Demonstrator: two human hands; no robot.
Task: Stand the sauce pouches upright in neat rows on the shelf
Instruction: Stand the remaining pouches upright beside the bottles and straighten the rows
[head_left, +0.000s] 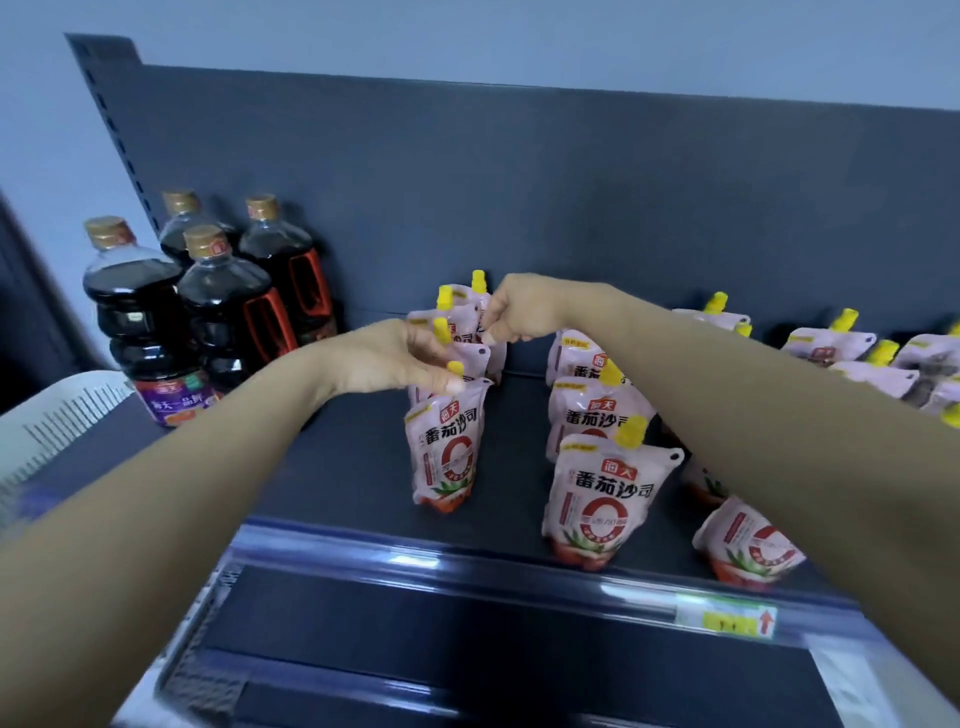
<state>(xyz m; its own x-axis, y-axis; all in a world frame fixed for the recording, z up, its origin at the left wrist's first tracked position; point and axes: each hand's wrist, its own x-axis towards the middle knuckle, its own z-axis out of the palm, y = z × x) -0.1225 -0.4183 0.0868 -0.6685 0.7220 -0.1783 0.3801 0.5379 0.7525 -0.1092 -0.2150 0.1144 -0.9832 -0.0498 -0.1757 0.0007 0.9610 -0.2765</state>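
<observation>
White and red sauce pouches with yellow spouts stand in rows on the dark shelf (363, 467). The left row runs back from the front pouch (448, 449). My left hand (395, 358) holds the top of a pouch in the middle of that row, fingers curled by its spout. My right hand (519, 312) pinches the top corner of a rear pouch (470, 317) in the same row. A second row (602, 499) stands to the right, and a tilted pouch (748, 540) sits beyond it under my right forearm.
Several dark sauce bottles (223, 306) with gold caps stand at the back left. More pouches (857, 358) lie flat at the back right. A white plastic basket (57, 415) sits at the left. The shelf's front rail carries a price tag (727, 616).
</observation>
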